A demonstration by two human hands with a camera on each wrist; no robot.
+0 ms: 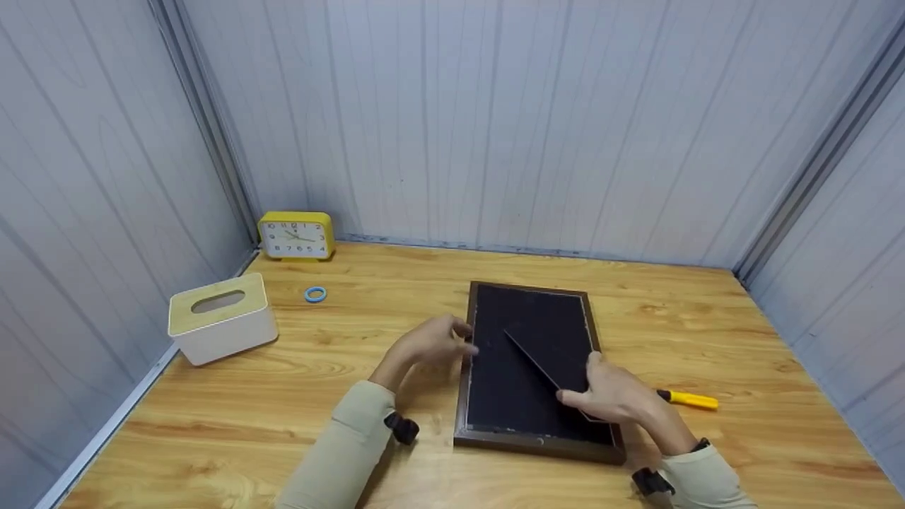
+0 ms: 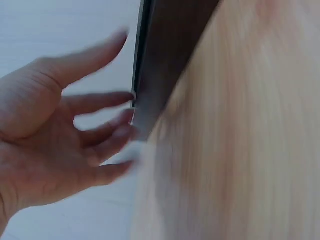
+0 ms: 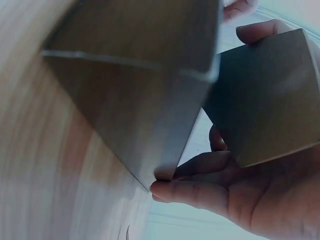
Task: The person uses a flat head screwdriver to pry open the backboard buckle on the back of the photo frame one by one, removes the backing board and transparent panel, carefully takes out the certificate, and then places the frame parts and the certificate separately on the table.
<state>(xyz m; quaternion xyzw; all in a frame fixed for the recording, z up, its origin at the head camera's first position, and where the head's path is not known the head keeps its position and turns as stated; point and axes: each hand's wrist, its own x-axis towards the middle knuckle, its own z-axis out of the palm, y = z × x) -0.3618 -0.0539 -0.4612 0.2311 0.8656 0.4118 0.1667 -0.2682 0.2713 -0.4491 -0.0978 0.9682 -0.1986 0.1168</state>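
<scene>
A picture frame with a brown rim and black back lies back-up on the table. From that back a thin dark stand flap rises at a slant. My right hand holds the flap's lower end, thumb along its edge; the right wrist view shows the flap between thumb and palm, with fingertips against the frame's side. At the opposite long side is my left hand, fingers spread and slightly bent. In the left wrist view its fingertips are right at the frame's edge.
Right of the frame lies a yellow-handled tool, its dark end partly behind the right hand. A white tissue box with a wooden lid, a blue ring and a yellow clock stand at the left. Panel walls enclose the table.
</scene>
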